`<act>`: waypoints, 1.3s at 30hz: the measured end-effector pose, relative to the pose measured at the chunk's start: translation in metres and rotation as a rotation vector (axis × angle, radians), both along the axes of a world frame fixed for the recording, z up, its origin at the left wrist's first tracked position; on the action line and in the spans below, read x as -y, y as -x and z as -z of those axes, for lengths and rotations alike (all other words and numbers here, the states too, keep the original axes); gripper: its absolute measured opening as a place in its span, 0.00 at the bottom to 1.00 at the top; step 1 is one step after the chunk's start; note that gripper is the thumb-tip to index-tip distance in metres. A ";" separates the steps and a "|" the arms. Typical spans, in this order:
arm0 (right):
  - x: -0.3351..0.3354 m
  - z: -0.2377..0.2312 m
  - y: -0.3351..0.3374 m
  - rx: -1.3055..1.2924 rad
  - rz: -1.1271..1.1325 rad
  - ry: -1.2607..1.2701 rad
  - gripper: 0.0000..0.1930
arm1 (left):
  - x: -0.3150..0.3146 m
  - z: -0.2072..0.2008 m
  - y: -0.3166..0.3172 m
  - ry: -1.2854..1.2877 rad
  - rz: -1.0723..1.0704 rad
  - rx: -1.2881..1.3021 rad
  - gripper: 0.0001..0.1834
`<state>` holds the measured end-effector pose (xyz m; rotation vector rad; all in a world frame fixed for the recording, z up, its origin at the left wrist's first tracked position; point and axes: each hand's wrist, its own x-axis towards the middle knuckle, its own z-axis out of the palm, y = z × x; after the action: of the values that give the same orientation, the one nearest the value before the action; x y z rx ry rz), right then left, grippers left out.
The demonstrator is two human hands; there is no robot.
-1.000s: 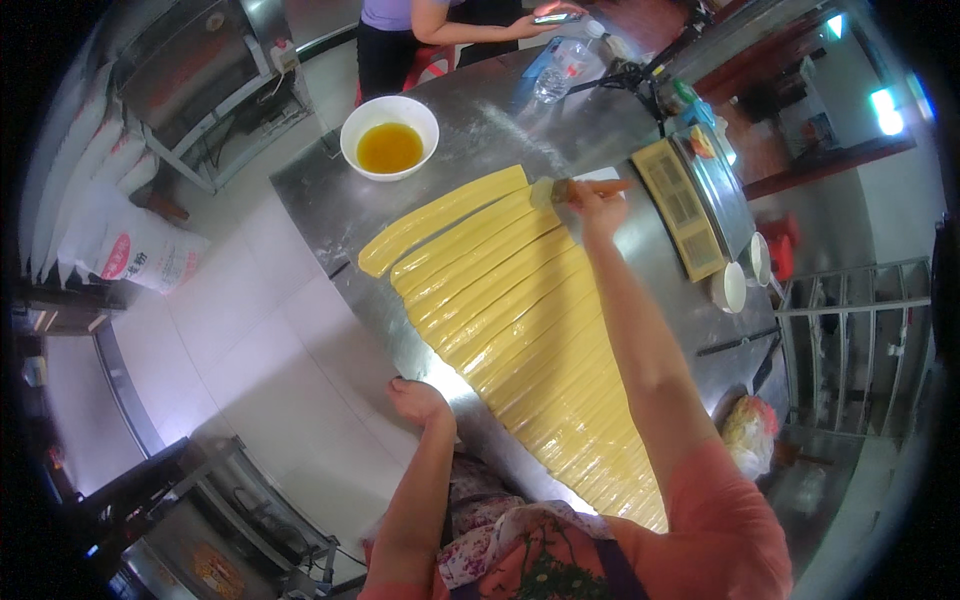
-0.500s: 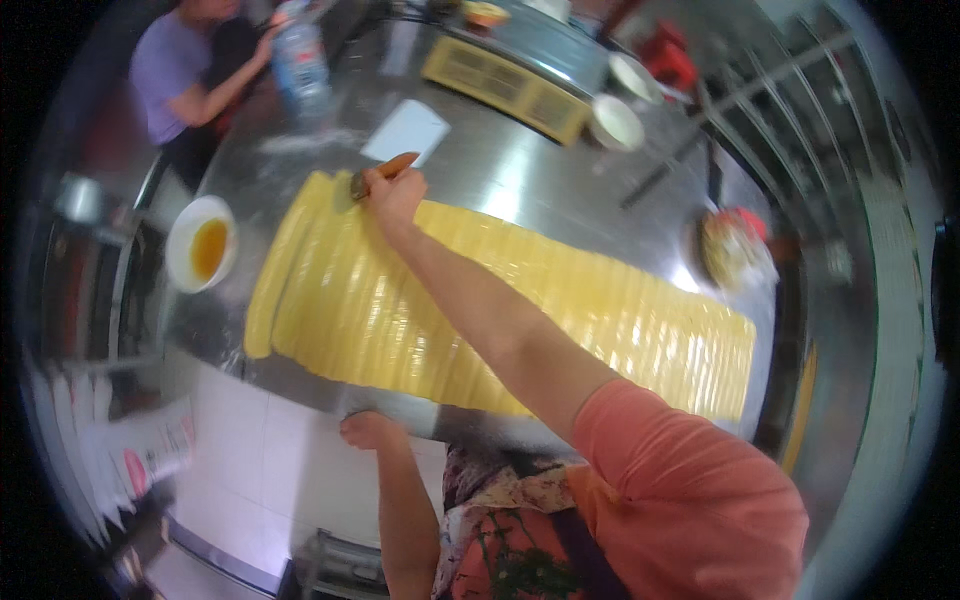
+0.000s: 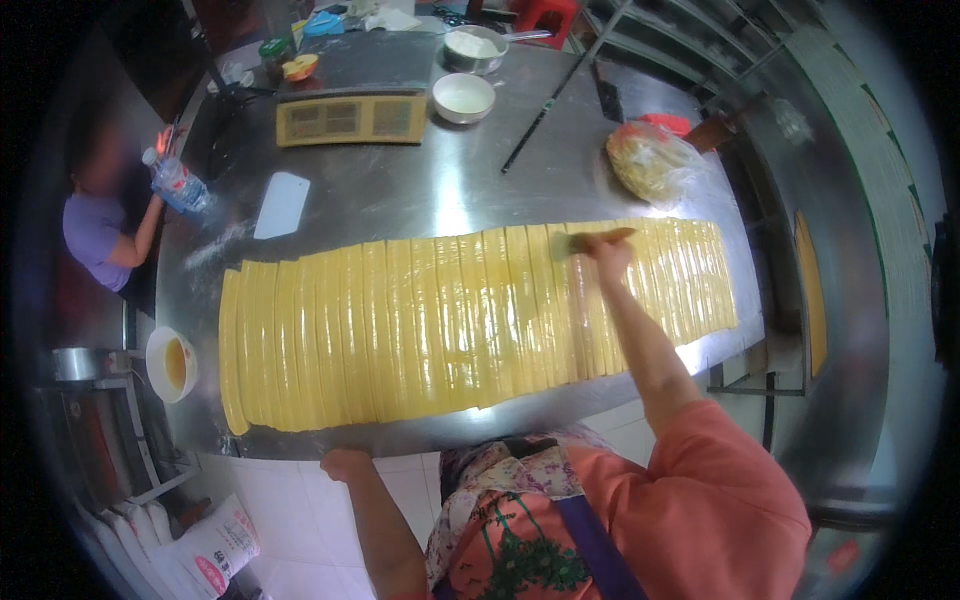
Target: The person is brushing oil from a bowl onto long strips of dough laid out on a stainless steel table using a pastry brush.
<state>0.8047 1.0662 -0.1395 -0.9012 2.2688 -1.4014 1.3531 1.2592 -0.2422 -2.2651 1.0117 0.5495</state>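
Note:
A long sheet of yellow dough strips (image 3: pixel 450 320) lies side by side across the steel table (image 3: pixel 420 190). My right hand (image 3: pixel 605 252) is stretched out over the strips near their far edge, shut on a brush (image 3: pixel 588 240) with a wooden handle whose bristles touch the dough. My left hand (image 3: pixel 345 463) is a closed fist resting at the table's near edge, below the strips, holding nothing that I can see.
A white bowl of amber liquid (image 3: pixel 172 362) sits at the table's left end. A white scraper (image 3: pixel 281 204), a flat scale (image 3: pixel 350 118), two white bowls (image 3: pixel 463 97), a long rod (image 3: pixel 560 90) and a bagged yellow lump (image 3: pixel 650 160) lie beyond the dough. Another person (image 3: pixel 105 225) holds a bottle at left.
The view has swung round. My right hand with the brush has moved from the left end of the dough strips toward the right end. My left hand stays at the table edge.

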 end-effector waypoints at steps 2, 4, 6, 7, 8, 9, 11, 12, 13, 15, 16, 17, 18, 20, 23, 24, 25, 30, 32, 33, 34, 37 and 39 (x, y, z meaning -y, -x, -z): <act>-0.019 -0.006 0.055 -0.189 0.076 0.047 0.10 | -0.023 0.059 -0.026 0.163 -0.138 -0.018 0.18; -0.026 -0.019 0.072 -0.256 0.083 0.107 0.06 | -0.007 0.019 -0.006 0.127 -0.113 -0.002 0.19; -0.018 -0.028 0.058 -0.078 -0.012 0.305 0.05 | 0.002 -0.012 0.006 0.142 -0.152 -0.007 0.19; -0.012 -0.026 0.039 -0.111 -0.115 0.269 0.02 | 0.000 -0.014 0.005 0.217 -0.234 -0.037 0.19; -0.004 -0.022 0.013 -0.146 -0.215 0.235 0.04 | 0.000 -0.016 0.004 0.293 -0.312 -0.068 0.18; 0.003 0.025 0.011 0.045 -0.259 0.249 0.09 | 0.007 -0.027 0.014 0.298 -0.261 -0.084 0.18; 0.008 0.035 -0.087 -0.083 -0.418 0.121 0.12 | 0.010 -0.059 0.028 0.303 -0.204 -0.079 0.18; 0.011 0.027 -0.139 -0.167 -0.538 0.038 0.10 | 0.009 -0.060 0.028 0.314 -0.202 -0.059 0.18; 0.011 0.022 -0.178 -0.297 -0.649 0.112 0.09 | 0.008 -0.057 0.028 0.326 -0.234 -0.072 0.18; 0.007 -0.025 -0.236 -0.096 -0.819 0.161 0.04 | 0.005 -0.044 0.023 0.453 -0.416 -0.143 0.17; 0.014 -0.028 -0.246 0.028 -0.825 0.111 0.03 | 0.006 -0.034 0.024 0.663 -0.666 -0.275 0.17; 0.020 -0.028 -0.249 0.157 -0.840 0.065 0.05 | 0.003 -0.029 0.026 0.981 -1.045 -0.469 0.17; 0.024 -0.024 -0.238 0.219 -0.762 0.100 0.06 | -0.003 -0.025 0.026 1.195 -1.365 -0.606 0.18; 0.039 -0.008 -0.207 0.341 -0.601 0.176 0.09 | -0.022 -0.009 0.022 1.348 -1.829 -0.579 0.17; 0.053 0.012 -0.102 0.295 -0.305 0.099 0.08 | -0.122 0.062 -0.010 1.320 -1.739 -0.516 0.15; 0.057 0.030 -0.053 0.279 -0.234 0.121 0.08 | -0.153 0.085 -0.018 1.318 -1.733 -0.521 0.17; 0.044 0.030 0.001 0.209 -0.174 0.141 0.10 | -0.156 0.067 0.014 1.325 -1.731 -0.485 0.17; -0.017 0.014 0.225 -0.213 0.119 0.144 0.14 | -0.311 0.079 0.070 0.105 0.049 -0.083 0.17; -0.043 0.010 0.290 -0.358 0.194 0.142 0.09 | -0.325 0.059 0.104 0.054 0.052 -0.175 0.17; -0.051 -0.020 0.289 -0.314 0.145 0.160 0.08 | -0.332 0.046 0.123 0.035 0.047 -0.205 0.17; -0.055 -0.021 0.299 -0.324 0.160 0.166 0.06 | -0.325 0.039 0.140 0.017 0.072 -0.241 0.17; -0.048 0.002 0.303 -0.379 0.106 0.108 0.05 | -0.295 0.019 0.179 0.044 0.083 -0.269 0.17; -0.032 0.036 0.257 -0.426 -0.053 0.179 0.06 | -0.257 0.016 0.197 0.143 0.019 -0.255 0.17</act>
<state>0.5479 1.0979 -0.1754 -1.4245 2.4143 -1.5253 1.1558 1.5160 -0.2587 -2.3491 1.2299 0.7969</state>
